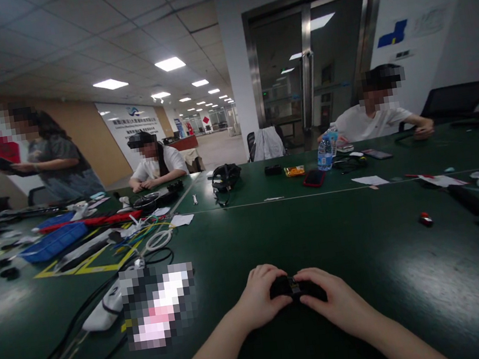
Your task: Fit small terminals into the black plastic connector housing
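Observation:
Both my hands hold a small black object just above the green table, near its front. It is elongated and dark, with a small shiny part at its middle; its exact kind does not show. My left hand grips the left end, thumb below and fingers over the top. On the other end, my right hand is closed in the same way. The fingers cover much of the object. To the left of my hands lies a lit, pixelated screen.
A white power strip with black cables lies left, near a blue tray and coiled white cable. Further back are a water bottle and black headgear. A small red item lies right. Two people sit opposite; another stands left.

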### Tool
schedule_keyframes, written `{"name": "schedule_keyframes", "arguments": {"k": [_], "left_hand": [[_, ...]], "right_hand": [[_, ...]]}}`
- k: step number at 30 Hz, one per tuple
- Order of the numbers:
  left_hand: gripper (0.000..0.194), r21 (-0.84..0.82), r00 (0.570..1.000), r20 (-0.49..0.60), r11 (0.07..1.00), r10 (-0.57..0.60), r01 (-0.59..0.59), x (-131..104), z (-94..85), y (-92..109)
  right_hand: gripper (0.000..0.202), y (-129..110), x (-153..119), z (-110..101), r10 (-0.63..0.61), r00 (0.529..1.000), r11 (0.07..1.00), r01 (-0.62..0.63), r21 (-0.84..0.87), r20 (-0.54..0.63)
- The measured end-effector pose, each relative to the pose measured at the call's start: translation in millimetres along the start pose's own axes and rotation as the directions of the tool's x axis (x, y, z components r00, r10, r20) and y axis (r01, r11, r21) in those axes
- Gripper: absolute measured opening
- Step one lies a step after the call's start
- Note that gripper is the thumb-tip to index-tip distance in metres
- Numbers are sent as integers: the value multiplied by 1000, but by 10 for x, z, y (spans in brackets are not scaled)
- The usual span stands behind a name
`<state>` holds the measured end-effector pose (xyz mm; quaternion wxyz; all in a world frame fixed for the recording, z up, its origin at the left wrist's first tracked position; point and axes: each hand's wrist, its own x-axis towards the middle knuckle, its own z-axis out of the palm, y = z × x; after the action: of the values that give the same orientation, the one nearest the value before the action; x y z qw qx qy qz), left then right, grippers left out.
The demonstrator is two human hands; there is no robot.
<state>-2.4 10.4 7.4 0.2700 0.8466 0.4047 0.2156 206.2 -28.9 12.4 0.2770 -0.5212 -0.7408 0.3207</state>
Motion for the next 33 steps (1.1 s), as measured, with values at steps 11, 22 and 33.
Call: {"name": "schedule_keyframes", "arguments": {"k": [11,22,33], "left_hand": [[70,159,995,69,985,-73,61,-36,-184,66],[66,126,659,-566,738,-495,663,-1236,-1071,-384],[66,265,512,-563,444,-649,856,-1540,-842,-676]], "right_hand": [[35,73,62,59,71,997,995,-69,-77,21],[43,232,78,55,116,989,993,-114,-29,95],[45,222,63,37,145,985,989,-143,-30,96]]}}
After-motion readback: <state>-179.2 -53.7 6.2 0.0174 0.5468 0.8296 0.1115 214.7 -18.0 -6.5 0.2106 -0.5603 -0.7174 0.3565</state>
